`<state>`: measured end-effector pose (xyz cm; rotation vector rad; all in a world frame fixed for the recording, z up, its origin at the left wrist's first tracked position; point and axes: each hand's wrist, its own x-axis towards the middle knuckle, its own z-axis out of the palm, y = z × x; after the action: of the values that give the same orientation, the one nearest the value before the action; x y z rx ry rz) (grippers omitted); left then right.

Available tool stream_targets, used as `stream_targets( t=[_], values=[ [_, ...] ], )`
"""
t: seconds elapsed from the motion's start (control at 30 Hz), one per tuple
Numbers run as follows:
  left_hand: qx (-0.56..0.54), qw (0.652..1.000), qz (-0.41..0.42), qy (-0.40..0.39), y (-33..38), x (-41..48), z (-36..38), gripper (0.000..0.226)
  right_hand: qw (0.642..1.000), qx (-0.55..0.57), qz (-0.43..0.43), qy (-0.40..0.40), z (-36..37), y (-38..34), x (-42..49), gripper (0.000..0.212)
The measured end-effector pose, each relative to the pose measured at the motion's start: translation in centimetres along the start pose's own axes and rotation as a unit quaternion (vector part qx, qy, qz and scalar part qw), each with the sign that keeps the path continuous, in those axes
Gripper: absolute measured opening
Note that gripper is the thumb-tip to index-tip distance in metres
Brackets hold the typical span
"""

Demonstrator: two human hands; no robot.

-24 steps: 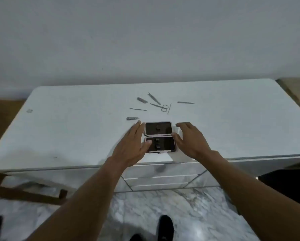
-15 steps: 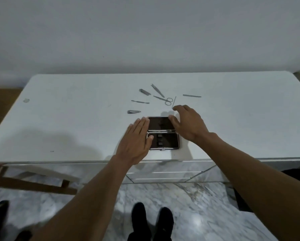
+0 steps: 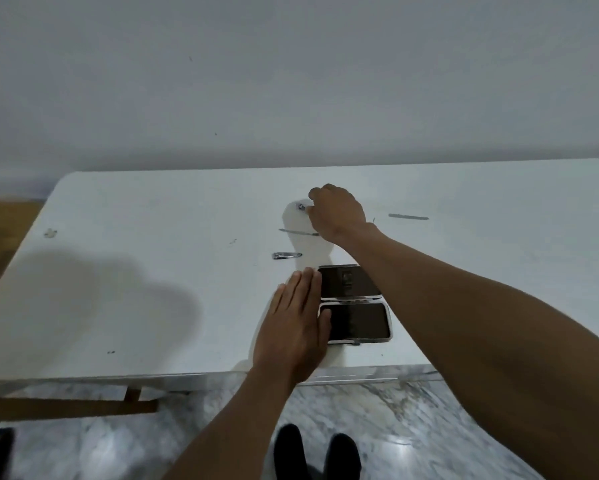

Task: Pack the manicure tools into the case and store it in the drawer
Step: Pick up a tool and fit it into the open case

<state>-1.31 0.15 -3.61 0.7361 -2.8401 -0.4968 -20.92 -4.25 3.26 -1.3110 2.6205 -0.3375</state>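
The manicure case lies open near the table's front edge, its two dark halves one behind the other. My left hand rests flat against the case's left side, thumb on the near half. My right hand is further back, fingers curled and pinching a small nail clipper that still touches the table. A larger nail clipper, a thin pointed tool and a nail file lie loose nearby. My right hand and wrist hide the other tools.
The white table stands against a plain wall. A wooden frame shows below its left front edge, over a marble floor. My feet stand close to the table. The drawer fronts are out of sight.
My right hand left the case's far half and reached back to the small nail clipper. The left hand stayed beside the case. My head moved closer and higher over the table.
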Motion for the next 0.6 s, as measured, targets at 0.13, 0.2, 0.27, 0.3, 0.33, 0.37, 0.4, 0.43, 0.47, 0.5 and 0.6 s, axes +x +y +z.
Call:
stream_targets(
  t=[0.13, 0.2, 0.27, 0.3, 0.33, 0.37, 0.4, 0.43, 0.47, 0.5, 0.6],
  values=[
    [-0.008, 1.000, 0.006, 0.004, -0.2, 0.1, 0.1, 0.056, 1.000, -0.024, 0.018, 0.000, 1.6, -0.2, 1.8, 0.022],
    [-0.009, 1.000, 0.007, 0.004, -0.3, 0.1, 0.3, 0.056, 0.999, -0.023, 0.027, 0.002, 2.2, 0.0, 2.2, 0.022],
    [-0.004, 1.000, 0.010, 0.001, -0.5, 0.1, 0.4, 0.056, 0.999, -0.013, 0.034, 0.008, 2.5, 0.2, 2.5, 0.022],
    [-0.001, 1.000, 0.010, -0.001, -0.5, 0.2, 0.4, 0.057, 0.999, -0.010, 0.036, 0.012, 2.5, 0.3, 2.5, 0.022],
    [0.000, 1.000, 0.010, -0.001, -0.5, 0.2, 0.3, 0.057, 0.999, -0.005, 0.038, 0.017, 2.5, 0.3, 2.5, 0.023],
    [0.000, 1.000, 0.009, -0.001, -0.5, 0.3, 0.2, 0.057, 0.999, 0.002, 0.043, 0.019, 2.3, 0.3, 2.3, 0.023],
    [-0.002, 1.000, 0.006, -0.002, -0.5, 0.3, 0.1, 0.056, 0.998, 0.015, 0.052, 0.020, 2.0, 0.4, 2.0, 0.022],
    [-0.002, 1.000, 0.003, -0.004, -0.4, 0.4, 0.0, 0.056, 0.997, 0.034, 0.064, 0.020, 1.7, 0.5, 1.6, 0.022],
    [0.002, 1.000, 0.002, -0.003, -0.4, 0.4, -0.1, 0.056, 0.995, 0.055, 0.075, 0.022, 1.3, 0.7, 0.9, 0.021],
    [0.008, 1.000, 0.003, -0.001, -0.4, 0.4, -0.2, 0.055, 0.993, 0.076, 0.082, 0.027, 0.9, 0.9, 0.1, 0.020],
    [0.019, 1.000, 0.007, 0.004, -0.3, 0.5, -0.3, 0.056, 0.988, 0.125, 0.077, 0.048, -0.6, 2.0, -3.5, 0.020]
  ],
)
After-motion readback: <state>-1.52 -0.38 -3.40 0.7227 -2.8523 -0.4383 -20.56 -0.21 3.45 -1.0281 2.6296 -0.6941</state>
